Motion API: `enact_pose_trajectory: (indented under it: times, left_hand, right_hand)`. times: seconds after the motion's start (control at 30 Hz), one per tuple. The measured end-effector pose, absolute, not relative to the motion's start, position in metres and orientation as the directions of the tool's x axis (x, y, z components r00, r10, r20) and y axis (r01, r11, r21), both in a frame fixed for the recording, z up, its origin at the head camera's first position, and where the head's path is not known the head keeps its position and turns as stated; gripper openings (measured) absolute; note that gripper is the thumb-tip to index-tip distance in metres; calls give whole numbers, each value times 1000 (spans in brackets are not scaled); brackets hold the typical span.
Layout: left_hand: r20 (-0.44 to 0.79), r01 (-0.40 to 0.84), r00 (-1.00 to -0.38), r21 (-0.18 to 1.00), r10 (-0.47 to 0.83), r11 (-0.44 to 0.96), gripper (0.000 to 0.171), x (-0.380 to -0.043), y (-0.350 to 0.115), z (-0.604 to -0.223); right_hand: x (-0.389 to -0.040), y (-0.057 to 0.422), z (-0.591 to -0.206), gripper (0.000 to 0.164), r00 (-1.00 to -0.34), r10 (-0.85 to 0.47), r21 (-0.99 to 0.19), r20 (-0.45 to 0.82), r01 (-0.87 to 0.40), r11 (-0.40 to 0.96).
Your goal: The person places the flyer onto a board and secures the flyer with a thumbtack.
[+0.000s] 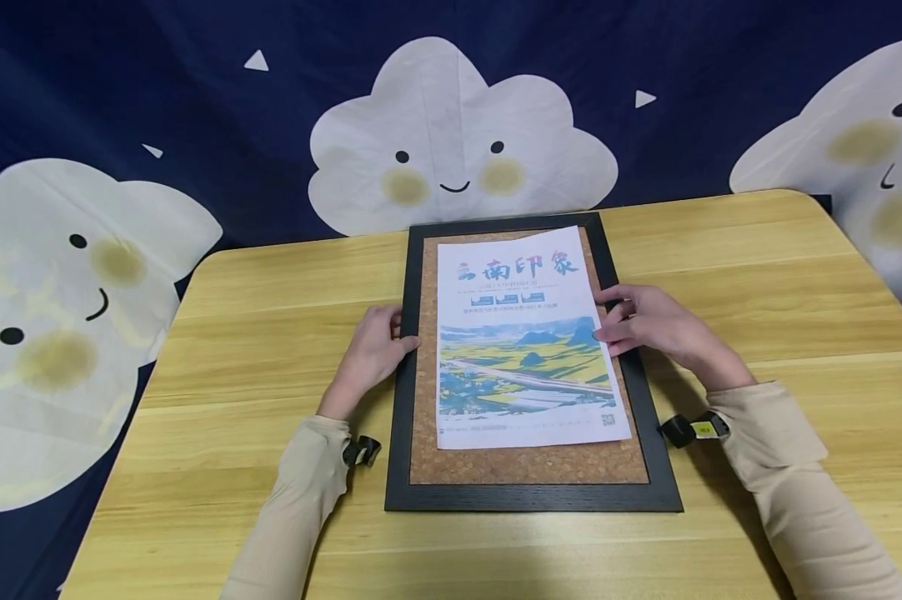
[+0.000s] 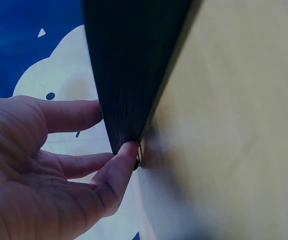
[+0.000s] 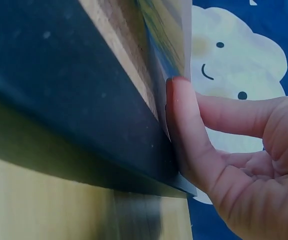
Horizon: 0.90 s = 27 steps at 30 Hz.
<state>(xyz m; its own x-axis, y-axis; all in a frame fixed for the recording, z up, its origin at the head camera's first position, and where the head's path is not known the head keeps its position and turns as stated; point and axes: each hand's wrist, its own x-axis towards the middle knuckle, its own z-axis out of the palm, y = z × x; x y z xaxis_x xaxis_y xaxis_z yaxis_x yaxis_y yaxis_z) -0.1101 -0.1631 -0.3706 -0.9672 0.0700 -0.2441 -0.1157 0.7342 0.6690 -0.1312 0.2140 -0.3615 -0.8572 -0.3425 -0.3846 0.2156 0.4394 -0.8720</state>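
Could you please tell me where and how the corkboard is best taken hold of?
Probably by its black frame, midway along the two long sides, coming from left and right: it lies face up, those sides are straight and narrow enough to pinch, and the printed sheet covers most of the cork.

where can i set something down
Bare table lies from the left grip to the left edge, from the right grip to the right edge, and nearside of the black frame. That frame and its printed sheet crowd the middle.
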Motion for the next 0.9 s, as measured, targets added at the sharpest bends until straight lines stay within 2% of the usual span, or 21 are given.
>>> enact_pose_trajectory:
  times: [0.9]
  left_hand:
    - [-250,-122,-966,669,67,733,60,-111,-164,-371]
  right_hand:
    - [-131,211,-358,66,-853,-332,-861,-402,229,454]
